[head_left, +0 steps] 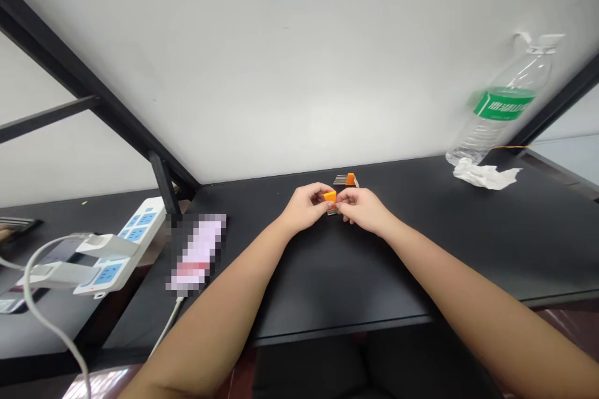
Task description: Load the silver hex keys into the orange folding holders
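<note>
Desk [468,249], back edge

Left hand [304,207] and right hand [364,209] meet near this edge. Left fingers pinch an orange piece [330,196], metal showing at its lower end; right fingers grip its right side. Second orange piece [350,179], prongs pointing left, lies just behind. Bottle [508,100], tissue [486,175]: toward back right corner.

Device [199,252] pixelated, orange piece [330,196] partly hidden by fingers [322,207]

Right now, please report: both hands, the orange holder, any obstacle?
Left hand pinching orange holder, metal rods showing. Right hand at its side, grip unclear. Second orange holder lying just beyond.
</note>
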A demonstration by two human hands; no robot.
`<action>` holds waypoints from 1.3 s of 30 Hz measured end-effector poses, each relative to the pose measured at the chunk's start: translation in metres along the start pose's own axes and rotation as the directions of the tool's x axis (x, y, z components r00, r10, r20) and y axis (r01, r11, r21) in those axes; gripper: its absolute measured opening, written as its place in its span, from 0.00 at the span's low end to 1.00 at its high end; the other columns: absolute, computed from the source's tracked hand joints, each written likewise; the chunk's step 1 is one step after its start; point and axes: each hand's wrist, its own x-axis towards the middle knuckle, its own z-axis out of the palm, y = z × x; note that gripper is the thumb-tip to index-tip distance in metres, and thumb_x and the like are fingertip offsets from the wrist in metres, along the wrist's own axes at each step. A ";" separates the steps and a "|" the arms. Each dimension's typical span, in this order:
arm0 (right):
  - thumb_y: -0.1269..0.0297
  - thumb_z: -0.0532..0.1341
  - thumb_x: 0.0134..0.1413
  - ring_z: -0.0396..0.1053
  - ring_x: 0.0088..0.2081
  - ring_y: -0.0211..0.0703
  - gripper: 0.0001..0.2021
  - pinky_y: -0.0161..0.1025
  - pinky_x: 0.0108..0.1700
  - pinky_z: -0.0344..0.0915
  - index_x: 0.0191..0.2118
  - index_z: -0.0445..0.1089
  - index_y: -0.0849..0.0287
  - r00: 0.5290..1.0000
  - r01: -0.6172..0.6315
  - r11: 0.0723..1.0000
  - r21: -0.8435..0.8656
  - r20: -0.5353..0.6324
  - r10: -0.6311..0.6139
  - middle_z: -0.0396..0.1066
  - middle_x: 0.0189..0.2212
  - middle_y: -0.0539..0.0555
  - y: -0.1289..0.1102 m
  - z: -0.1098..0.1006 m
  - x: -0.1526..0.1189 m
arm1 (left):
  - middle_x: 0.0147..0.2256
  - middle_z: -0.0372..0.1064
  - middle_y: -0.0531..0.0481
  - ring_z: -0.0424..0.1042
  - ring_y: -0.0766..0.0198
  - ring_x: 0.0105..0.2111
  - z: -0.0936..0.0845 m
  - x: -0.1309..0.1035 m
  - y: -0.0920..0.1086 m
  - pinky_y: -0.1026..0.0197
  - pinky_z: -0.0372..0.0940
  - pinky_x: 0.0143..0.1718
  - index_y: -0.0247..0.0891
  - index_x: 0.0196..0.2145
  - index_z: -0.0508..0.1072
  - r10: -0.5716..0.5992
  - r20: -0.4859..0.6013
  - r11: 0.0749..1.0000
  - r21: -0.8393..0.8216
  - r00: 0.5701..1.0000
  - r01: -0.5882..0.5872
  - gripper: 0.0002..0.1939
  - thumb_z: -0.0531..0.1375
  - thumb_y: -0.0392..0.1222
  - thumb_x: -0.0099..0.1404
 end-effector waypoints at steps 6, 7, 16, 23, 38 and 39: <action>0.69 0.62 0.46 0.72 0.28 0.41 0.07 0.36 0.30 0.66 0.34 0.71 0.56 0.998 -0.036 0.990 -0.140 -0.054 0.029 0.74 0.29 0.50 0.001 -0.001 0.002 | 0.37 0.76 0.49 0.73 0.63 0.34 0.001 -0.002 0.006 0.60 0.69 0.38 0.39 0.40 0.78 0.156 0.041 0.966 0.204 0.987 -0.161 0.09 0.62 0.37 0.62; 0.69 0.62 0.46 0.72 0.29 0.41 0.07 0.37 0.31 0.66 0.34 0.72 0.55 0.996 -0.017 0.979 -0.201 -0.092 -0.002 0.75 0.29 0.50 0.001 -0.003 0.002 | 0.37 0.76 0.49 0.73 0.63 0.34 0.001 -0.002 0.007 0.60 0.69 0.38 0.39 0.40 0.77 0.168 0.036 0.963 0.210 0.985 -0.172 0.09 0.62 0.36 0.61; 0.70 0.60 0.46 0.71 0.26 0.40 0.06 0.36 0.30 0.63 0.32 0.72 0.55 0.996 -0.079 0.945 -0.318 -0.067 0.060 0.75 0.26 0.49 -0.001 -0.026 -0.002 | 0.34 0.77 0.50 0.76 0.61 0.33 -0.014 0.001 -0.001 0.59 0.70 0.38 0.37 0.39 0.75 0.041 -0.086 0.996 0.079 0.995 -0.034 0.10 0.62 0.35 0.58; 0.70 0.60 0.53 0.69 0.30 0.44 0.03 0.39 0.30 0.58 0.30 0.69 0.55 0.998 0.061 0.683 -0.728 0.055 -0.031 0.73 0.31 0.53 -0.006 -0.009 -0.015 | 0.34 0.78 0.49 0.77 0.61 0.33 -0.018 0.006 -0.020 0.58 0.70 0.38 0.37 0.40 0.76 -0.004 -0.222 0.998 0.055 0.975 0.016 0.11 0.64 0.39 0.58; 0.77 0.58 0.55 0.64 0.48 0.54 0.15 0.47 0.49 0.64 0.47 0.74 0.58 0.964 0.213 0.616 -0.759 0.062 -0.258 0.70 0.47 0.60 0.018 0.001 0.003 | 0.33 0.77 0.50 0.75 0.62 0.32 -0.009 0.002 -0.018 0.60 0.70 0.37 0.37 0.40 0.76 -0.026 -0.112 0.998 0.057 0.993 0.033 0.10 0.64 0.38 0.58; 0.75 0.59 0.55 0.65 0.49 0.55 0.15 0.48 0.50 0.64 0.47 0.73 0.57 0.956 0.222 0.637 -0.738 0.038 -0.290 0.71 0.47 0.60 0.016 0.002 0.002 | 0.34 0.77 0.50 0.75 0.62 0.32 -0.008 0.001 -0.016 0.59 0.71 0.37 0.37 0.40 0.76 -0.020 -0.097 0.999 0.045 0.995 0.025 0.10 0.64 0.37 0.58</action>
